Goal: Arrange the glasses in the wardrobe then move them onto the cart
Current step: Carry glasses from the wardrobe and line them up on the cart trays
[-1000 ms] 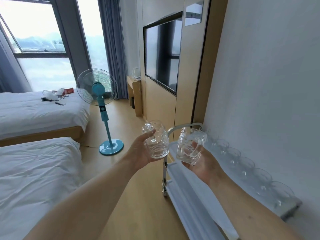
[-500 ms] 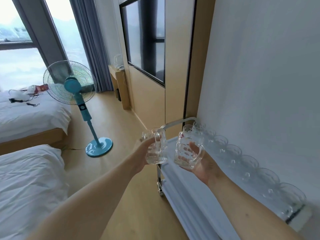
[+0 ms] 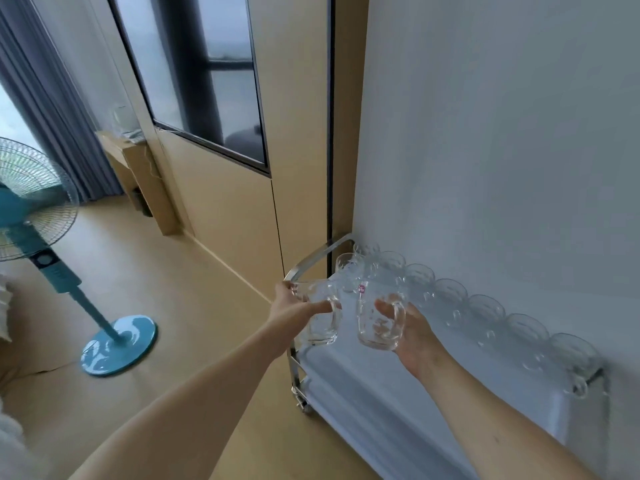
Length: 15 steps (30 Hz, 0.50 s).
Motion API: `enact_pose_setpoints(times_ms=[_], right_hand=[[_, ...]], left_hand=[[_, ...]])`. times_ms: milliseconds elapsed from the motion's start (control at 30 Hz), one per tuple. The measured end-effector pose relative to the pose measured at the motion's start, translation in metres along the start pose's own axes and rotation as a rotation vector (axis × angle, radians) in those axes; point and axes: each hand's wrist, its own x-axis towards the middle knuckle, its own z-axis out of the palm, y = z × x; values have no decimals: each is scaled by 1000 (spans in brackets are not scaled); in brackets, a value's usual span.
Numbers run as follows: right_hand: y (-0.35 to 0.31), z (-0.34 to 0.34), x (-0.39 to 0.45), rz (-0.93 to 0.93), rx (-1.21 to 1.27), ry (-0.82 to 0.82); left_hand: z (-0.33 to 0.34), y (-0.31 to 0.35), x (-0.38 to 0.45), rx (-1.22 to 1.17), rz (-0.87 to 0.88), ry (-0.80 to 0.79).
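Note:
My left hand (image 3: 294, 308) grips a clear glass mug (image 3: 320, 315), fingers curled round its body. Beside it my right hand (image 3: 414, 332) holds a second clear mug (image 3: 375, 322) with a small red sticker, fingers through the handle. Both mugs hang upright over the near left end of the white cart (image 3: 398, 386). A row of several glass mugs (image 3: 485, 308) stands along the cart's far edge against the wall.
The cart's steel handle (image 3: 317, 258) curves up at its left end. A white wall (image 3: 502, 133) rises right behind the cart. A teal standing fan (image 3: 45, 258) stands on the wooden floor at left, a wall-mounted TV (image 3: 204, 74) above.
Both hands have carried their mugs forward and lower, closer over the cart. The view has swung right and down toward the cart.

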Motion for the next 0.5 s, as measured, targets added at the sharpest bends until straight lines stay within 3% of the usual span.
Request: enact_pose_setpoints(times_ms=[167, 500], right_hand=[[13, 4, 14, -32, 68, 171], [43, -16, 27, -64, -135, 399]], left_hand=[[-6, 0, 45, 119, 44, -128], [26, -12, 94, 543, 220, -314]])
